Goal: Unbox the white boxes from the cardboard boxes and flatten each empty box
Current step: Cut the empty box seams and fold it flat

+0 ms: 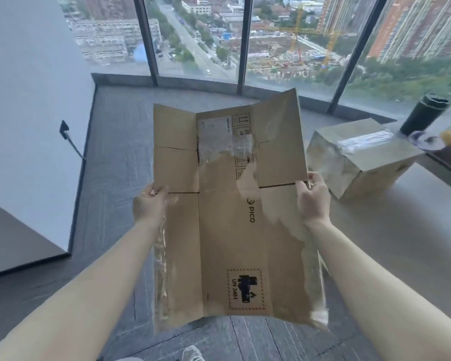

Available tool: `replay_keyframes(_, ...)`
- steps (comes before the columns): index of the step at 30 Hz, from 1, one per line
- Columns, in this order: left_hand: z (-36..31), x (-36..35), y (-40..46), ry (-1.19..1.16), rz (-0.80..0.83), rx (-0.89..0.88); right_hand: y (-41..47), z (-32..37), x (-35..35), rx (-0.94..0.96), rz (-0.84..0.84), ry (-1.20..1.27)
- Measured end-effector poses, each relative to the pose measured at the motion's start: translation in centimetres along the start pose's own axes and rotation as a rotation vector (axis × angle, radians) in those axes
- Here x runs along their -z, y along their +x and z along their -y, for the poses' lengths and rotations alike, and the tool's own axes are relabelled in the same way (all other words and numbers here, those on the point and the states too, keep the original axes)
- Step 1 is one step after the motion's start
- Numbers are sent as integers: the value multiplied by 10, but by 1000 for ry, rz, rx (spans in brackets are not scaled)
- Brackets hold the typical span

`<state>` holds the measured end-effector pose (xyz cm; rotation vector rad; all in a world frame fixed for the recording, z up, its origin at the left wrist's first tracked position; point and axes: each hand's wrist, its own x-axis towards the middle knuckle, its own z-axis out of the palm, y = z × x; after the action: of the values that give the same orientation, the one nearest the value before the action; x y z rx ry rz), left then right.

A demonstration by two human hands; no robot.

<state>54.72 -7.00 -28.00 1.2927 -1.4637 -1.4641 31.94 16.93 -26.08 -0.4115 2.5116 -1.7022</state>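
A flattened brown cardboard box (229,230) hangs in the air in front of me, its flaps spread out at the far end and clear tape peeling along its sides. A printed logo and a hazard label show on its face. My left hand (150,203) grips its left edge with the thumb on top. Its right edge is pinched by my right hand (313,198) at about the same height. A second cardboard box (354,157), taped shut, stands on the table (401,230) to the right. No white boxes are visible.
A dark tumbler (425,114) and small items sit behind the taped box on the table. A grey carpeted floor (115,157) lies below, with a white wall (29,100) to the left and floor-to-ceiling windows (198,37) ahead. My shoe (192,354) shows at the bottom.
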Motion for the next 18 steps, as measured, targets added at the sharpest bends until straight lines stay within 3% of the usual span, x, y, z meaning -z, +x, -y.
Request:
replay_keyframes(10, 113, 35, 135, 95, -211, 208, 33, -45, -194, 4, 214, -146)
replay_keyframes(18, 255, 18, 198, 251, -263, 346, 53, -181, -294, -75, 303, -192)
